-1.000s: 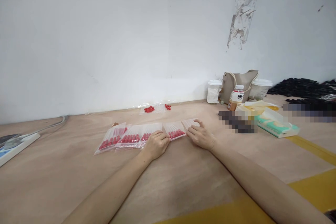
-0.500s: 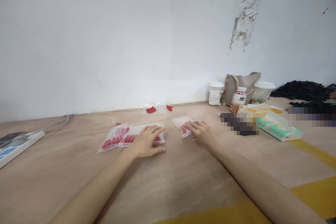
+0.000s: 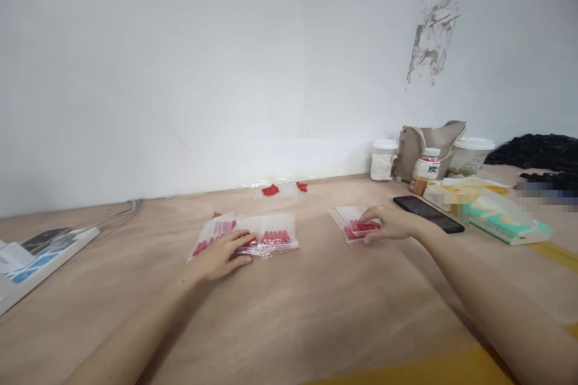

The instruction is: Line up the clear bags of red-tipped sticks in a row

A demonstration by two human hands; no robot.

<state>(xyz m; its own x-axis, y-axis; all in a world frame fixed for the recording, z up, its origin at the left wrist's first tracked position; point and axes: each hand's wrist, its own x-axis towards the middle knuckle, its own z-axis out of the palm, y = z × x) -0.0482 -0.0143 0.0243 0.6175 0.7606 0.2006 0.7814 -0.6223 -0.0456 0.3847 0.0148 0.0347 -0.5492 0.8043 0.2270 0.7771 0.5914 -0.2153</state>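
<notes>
My left hand [image 3: 221,257] lies with fingers stretched over a row of clear zip bags on the table. One bag [image 3: 280,230] at the row's right end holds several small red capsule-like pieces lined up side by side. Another bag [image 3: 205,239] with similar red pieces sticks out on the left, partly under my fingers. To the right, my right hand [image 3: 388,222] has its thumb and fingers closed on a small clear bag of red pieces [image 3: 365,227]. Beneath it is another clear zip bag [image 3: 345,219], partly covered.
Loose red pieces [image 3: 270,190] lie on clear plastic by the wall. A phone [image 3: 428,213], tissue pack [image 3: 508,219], bottle [image 3: 424,171], lidded cup [image 3: 383,159] and grey bag [image 3: 410,138] stand or lie at right. A power strip [image 3: 54,264] is at left.
My left hand has slid left, uncovering the right-end bag. My right hand has moved right with the bag of red pieces. The view has turned slightly left.
</notes>
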